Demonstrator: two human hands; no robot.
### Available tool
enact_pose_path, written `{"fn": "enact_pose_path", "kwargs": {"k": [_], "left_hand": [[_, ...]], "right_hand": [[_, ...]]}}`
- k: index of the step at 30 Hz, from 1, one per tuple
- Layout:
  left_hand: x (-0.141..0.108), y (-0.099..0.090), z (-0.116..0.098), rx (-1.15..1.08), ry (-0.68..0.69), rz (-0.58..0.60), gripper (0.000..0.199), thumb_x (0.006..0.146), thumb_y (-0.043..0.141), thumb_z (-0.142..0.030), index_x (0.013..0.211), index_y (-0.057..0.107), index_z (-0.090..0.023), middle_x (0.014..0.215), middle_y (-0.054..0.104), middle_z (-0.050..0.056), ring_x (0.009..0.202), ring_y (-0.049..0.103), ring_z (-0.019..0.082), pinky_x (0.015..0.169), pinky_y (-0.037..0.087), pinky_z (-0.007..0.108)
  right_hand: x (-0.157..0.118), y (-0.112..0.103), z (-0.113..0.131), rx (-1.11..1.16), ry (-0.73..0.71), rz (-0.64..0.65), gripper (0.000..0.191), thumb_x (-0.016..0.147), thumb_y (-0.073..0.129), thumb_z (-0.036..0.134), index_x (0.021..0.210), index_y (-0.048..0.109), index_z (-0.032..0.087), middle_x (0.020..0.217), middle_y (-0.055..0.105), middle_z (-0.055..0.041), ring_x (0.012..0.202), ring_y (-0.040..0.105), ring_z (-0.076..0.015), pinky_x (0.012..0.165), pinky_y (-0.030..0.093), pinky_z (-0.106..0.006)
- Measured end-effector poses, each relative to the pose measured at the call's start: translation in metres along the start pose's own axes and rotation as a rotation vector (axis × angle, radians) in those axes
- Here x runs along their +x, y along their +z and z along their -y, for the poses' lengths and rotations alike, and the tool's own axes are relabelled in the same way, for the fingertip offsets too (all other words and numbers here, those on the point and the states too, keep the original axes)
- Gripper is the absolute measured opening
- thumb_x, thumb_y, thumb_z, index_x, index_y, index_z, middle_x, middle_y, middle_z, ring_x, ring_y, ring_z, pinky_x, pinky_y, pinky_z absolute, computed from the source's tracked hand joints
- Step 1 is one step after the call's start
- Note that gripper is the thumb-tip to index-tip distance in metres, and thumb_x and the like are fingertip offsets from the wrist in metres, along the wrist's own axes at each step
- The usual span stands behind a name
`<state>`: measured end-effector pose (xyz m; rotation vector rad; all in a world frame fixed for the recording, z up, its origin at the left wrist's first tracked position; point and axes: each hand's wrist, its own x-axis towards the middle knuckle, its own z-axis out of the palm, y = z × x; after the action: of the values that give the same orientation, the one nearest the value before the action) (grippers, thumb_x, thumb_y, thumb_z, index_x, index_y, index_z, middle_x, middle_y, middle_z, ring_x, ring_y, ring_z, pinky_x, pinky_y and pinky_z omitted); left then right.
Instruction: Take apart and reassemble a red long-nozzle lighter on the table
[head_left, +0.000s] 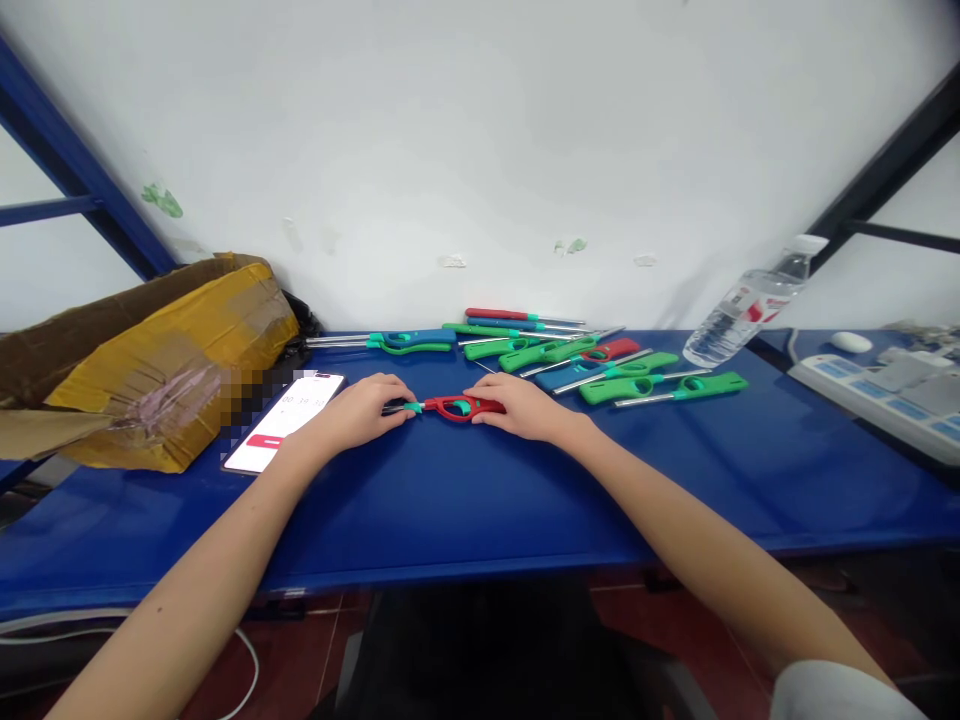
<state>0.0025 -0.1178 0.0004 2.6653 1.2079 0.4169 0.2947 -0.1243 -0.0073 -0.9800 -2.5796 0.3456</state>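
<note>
Together, the bare left hand pinches a small teal piece at the metal-tube end of a red plastic stick lighter, while the bare right hand grips its handle; the lighter lies crosswise near the blue tabletop's middle, tube pointing left, long axis running left to right; left of it, a white-screened phone reads roughly "00:39:30", last digits blurry; the clear plastic bottle's red-and-white label is too small to read.
</note>
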Motion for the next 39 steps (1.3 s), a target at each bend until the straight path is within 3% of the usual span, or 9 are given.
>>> {"fn": "enact_pose_path", "kwargs": {"k": [6,14,23,39], "left_hand": [[-0.001,-0.002,0.001,0.015,0.005,0.019,0.033,0.091,0.051,-0.045,0.106,0.070,-0.022,0.110,0.067,0.009,0.101,0.062,0.026,0.085,0.049,0.037],[0.003,0.011,-0.009,-0.006,0.034,-0.055,0.042,0.094,0.051,-0.051,0.121,0.065,-0.023,0.119,0.064,0.010,0.108,0.059,0.026,0.094,0.049,0.039],[0.007,0.024,-0.015,0.006,0.048,-0.131,0.030,0.096,0.050,-0.035,0.115,0.069,-0.022,0.112,0.069,0.008,0.104,0.062,0.024,0.091,0.050,0.037],[0.007,0.029,-0.018,0.049,0.021,-0.146,0.031,0.095,0.049,-0.035,0.116,0.067,-0.021,0.115,0.067,0.008,0.105,0.063,0.025,0.089,0.052,0.038]], "right_hand": [[-0.001,-0.001,0.002,0.000,-0.005,-0.007,0.036,0.090,0.063,0.030,0.125,0.065,0.021,0.120,0.065,-0.0116,0.108,0.061,-0.0263,0.094,0.050,-0.041],[-0.001,-0.001,0.002,-0.007,-0.011,-0.006,0.036,0.090,0.063,0.028,0.126,0.065,0.021,0.120,0.065,-0.0121,0.107,0.061,-0.0265,0.094,0.050,-0.042],[-0.001,0.000,0.002,-0.012,-0.025,-0.003,0.036,0.090,0.063,0.028,0.125,0.064,0.019,0.120,0.064,-0.0118,0.108,0.060,-0.0262,0.095,0.049,-0.041],[-0.002,-0.002,0.001,-0.065,-0.044,-0.014,0.035,0.092,0.061,0.031,0.123,0.064,0.015,0.119,0.066,-0.0142,0.106,0.060,-0.0268,0.093,0.049,-0.042]]}}
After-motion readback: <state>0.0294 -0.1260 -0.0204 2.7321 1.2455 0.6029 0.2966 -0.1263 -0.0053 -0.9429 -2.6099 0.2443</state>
